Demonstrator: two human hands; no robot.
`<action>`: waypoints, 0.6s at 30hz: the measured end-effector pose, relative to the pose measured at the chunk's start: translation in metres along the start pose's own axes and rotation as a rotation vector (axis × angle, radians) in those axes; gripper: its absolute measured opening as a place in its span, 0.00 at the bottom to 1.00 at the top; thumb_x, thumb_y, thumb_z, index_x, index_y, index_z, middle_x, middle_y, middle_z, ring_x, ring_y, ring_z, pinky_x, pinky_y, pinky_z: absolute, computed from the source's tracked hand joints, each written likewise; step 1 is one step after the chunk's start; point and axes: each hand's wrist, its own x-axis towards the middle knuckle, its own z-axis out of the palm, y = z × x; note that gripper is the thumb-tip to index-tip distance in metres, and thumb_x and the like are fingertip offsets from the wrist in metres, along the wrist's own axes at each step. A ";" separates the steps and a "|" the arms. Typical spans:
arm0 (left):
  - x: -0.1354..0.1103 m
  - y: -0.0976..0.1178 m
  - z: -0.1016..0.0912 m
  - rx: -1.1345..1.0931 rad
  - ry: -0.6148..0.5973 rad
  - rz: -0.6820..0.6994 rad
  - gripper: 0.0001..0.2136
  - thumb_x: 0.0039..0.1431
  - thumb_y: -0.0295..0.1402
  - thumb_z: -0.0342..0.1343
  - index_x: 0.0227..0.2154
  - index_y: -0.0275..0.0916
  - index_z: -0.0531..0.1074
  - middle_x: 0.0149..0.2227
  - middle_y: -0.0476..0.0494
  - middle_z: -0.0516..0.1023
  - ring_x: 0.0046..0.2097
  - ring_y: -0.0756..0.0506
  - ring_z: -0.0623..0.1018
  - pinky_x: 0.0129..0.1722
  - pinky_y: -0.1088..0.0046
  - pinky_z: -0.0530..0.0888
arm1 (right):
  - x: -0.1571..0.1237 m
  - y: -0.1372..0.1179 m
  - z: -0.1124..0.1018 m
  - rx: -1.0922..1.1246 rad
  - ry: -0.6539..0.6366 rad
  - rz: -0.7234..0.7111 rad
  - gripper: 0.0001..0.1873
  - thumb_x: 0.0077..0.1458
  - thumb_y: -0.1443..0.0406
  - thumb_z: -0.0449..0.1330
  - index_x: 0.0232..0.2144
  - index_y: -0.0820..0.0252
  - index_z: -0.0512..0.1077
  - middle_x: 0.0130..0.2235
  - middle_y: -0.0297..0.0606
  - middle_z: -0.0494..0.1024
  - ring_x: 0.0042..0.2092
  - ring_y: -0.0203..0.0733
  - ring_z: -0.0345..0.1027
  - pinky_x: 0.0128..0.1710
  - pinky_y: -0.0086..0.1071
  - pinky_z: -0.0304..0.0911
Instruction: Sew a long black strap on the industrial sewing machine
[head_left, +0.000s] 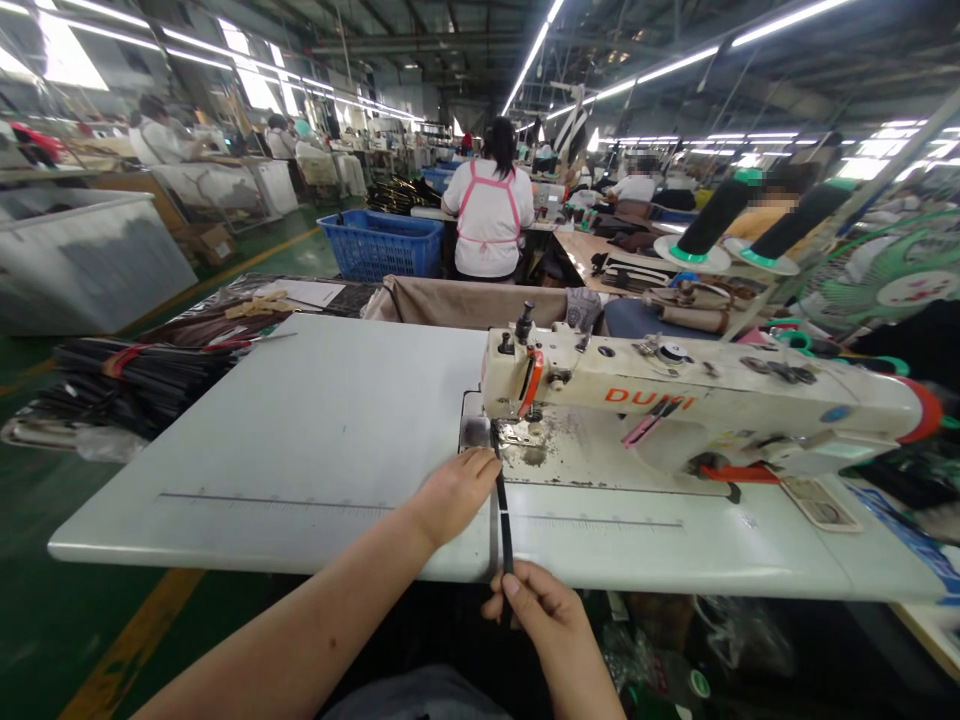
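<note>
A long factory hall under rows of strip lights fills the upper frame, with other workers at their benches. A person in a white shirt with pink apron straps (489, 210) stands back to the camera at upper centre, just beside a blue basket (382, 245).

Across the middle lies a white worktop (315, 430) carrying a cream sewing machine (697, 400), whose head sits right of centre. A narrow black strap (504, 520) runs from the needle area straight down toward the lower edge of the frame, as far as the worktop's front edge.

The left hand (454, 492) lies at lower centre with its fingers curled down onto the strap's upper end, just left of the needle plate. Its grip is hidden under the knuckles, so I cannot tell whether it pinches the strap or only presses on it. The right hand (536, 605) is below it at the front edge of the worktop, its grip closed, thumb and forefinger pinching the strap's lower end.

At the left edge of the frame a bundle of black strips (135, 385) lies off the end of the worktop. Two dark thread cones (712, 220) stand at the upper right, and near them a green fan (885, 275).
</note>
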 end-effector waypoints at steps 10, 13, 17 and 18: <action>0.002 0.002 -0.003 0.036 0.005 0.006 0.08 0.72 0.25 0.50 0.46 0.33 0.74 0.50 0.37 0.79 0.58 0.39 0.77 0.64 0.60 0.74 | 0.000 0.022 -0.006 -0.013 -0.057 -0.014 0.28 0.57 0.39 0.63 0.27 0.57 0.81 0.25 0.39 0.83 0.27 0.40 0.63 0.32 0.34 0.58; 0.001 0.001 -0.002 0.061 -0.001 0.014 0.08 0.72 0.24 0.49 0.46 0.34 0.73 0.50 0.39 0.79 0.58 0.39 0.77 0.65 0.59 0.74 | -0.001 0.021 -0.007 -0.007 -0.060 -0.009 0.29 0.56 0.39 0.64 0.26 0.57 0.80 0.25 0.39 0.82 0.27 0.40 0.62 0.32 0.35 0.58; 0.000 0.000 0.000 0.038 0.005 0.006 0.09 0.72 0.24 0.49 0.47 0.34 0.73 0.50 0.38 0.78 0.58 0.39 0.77 0.64 0.59 0.74 | -0.004 0.018 -0.006 0.027 -0.050 -0.006 0.28 0.56 0.40 0.65 0.26 0.57 0.80 0.25 0.38 0.82 0.27 0.40 0.62 0.33 0.34 0.58; 0.000 0.000 0.000 0.025 0.008 0.000 0.09 0.72 0.23 0.48 0.47 0.33 0.72 0.50 0.37 0.78 0.58 0.39 0.77 0.64 0.59 0.74 | -0.005 0.017 -0.005 0.042 -0.054 -0.008 0.28 0.56 0.40 0.65 0.26 0.57 0.81 0.25 0.38 0.82 0.27 0.39 0.61 0.33 0.34 0.58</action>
